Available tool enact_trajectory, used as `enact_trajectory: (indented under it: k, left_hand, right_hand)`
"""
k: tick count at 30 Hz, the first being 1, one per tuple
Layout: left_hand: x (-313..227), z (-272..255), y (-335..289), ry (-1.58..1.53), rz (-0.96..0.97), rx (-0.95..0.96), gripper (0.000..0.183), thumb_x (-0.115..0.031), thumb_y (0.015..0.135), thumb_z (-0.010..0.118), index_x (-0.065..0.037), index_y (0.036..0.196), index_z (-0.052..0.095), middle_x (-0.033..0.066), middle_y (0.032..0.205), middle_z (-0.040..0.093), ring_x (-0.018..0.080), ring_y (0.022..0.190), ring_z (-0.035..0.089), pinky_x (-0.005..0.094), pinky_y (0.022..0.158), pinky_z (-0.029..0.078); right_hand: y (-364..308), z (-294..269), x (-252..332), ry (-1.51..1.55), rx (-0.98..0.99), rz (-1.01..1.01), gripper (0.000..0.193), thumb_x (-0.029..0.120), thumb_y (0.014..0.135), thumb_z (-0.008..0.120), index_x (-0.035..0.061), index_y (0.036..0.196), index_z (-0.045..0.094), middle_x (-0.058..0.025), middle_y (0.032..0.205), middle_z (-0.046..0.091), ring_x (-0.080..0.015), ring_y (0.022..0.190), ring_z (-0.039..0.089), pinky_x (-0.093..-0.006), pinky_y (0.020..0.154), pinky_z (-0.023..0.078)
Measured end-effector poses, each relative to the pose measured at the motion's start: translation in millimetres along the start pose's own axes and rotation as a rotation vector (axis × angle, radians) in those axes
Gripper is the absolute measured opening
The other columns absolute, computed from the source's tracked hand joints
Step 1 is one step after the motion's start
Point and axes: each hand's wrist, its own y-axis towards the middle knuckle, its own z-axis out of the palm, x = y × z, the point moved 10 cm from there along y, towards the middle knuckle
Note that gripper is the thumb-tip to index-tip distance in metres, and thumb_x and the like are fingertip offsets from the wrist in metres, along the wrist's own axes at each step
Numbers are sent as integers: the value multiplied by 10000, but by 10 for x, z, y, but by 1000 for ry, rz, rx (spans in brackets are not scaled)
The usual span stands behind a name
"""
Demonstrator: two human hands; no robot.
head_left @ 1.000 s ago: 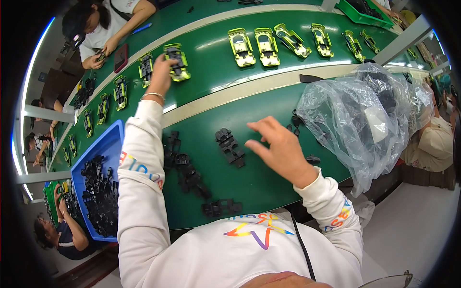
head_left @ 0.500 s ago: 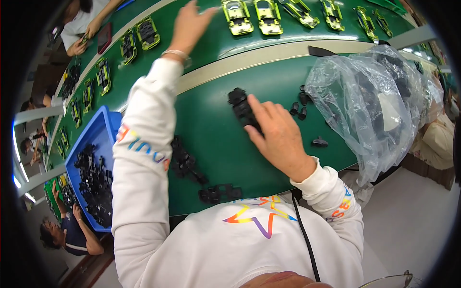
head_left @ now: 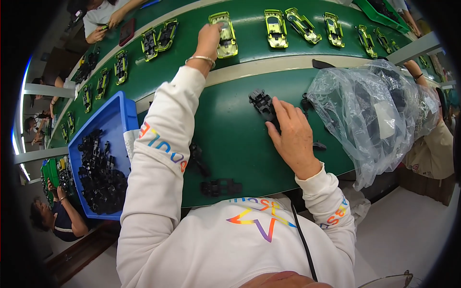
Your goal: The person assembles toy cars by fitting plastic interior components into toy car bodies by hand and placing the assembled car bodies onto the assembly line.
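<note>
My left hand (head_left: 210, 42) reaches onto the far green strip, its fingers closed on the near-left side of a yellow-green toy car body (head_left: 227, 39). My right hand (head_left: 293, 137) is over the nearer table, thumb and fingers around the rear of a black toy car chassis (head_left: 261, 102). The chassis lies tilted, its far end pointing away to the left. Another black chassis (head_left: 221, 187) rests at the table's front edge. A further black part (head_left: 198, 161) is partly hidden by my left sleeve.
A blue bin (head_left: 103, 158) full of black parts stands at left. More yellow-green car bodies (head_left: 275, 29) line the far strip. A clear plastic bag (head_left: 360, 115) covers the table's right side, near a small black part (head_left: 319, 146). Other people sit along the far strip.
My left hand has come down onto a car body, which now sits farther from its right neighbour. My right hand and the chassis have shifted right. The whole view has tilted slightly.
</note>
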Motion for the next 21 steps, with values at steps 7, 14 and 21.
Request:
enact_trajectory:
  k: [7,14,21]
  left_hand:
    - [-284,464,-1166,-645,-283,197,356,-251,999,333,-24,1226,486,236,1111,621,427,1089,628,563,976,499]
    - [-704,775,-1907,-691,-114,360,505,-486,1068,284,-66,1243,505,159,1118,635,297,1065,639,449,928,536]
    - [-729,852,-2122,-663,-83,348,533,-488,1078,222,-83,1256,519,90,1148,640,217,1075,626,392,934,526]
  right_hand:
    - [313,-463,1,481,-206,40,456,62,837,705,30,1278,592,-183,1205,607,-351,998,643,-383,850,530]
    - [541,-454,421,294,-262,-115,439,89,848,717,40,1266,592,-170,1229,592,-333,1019,650,-404,816,545]
    - [499,-489,539,143,-361,-153,460,76,844,722,25,1275,567,-156,1273,580,-338,1056,647,-387,839,560]
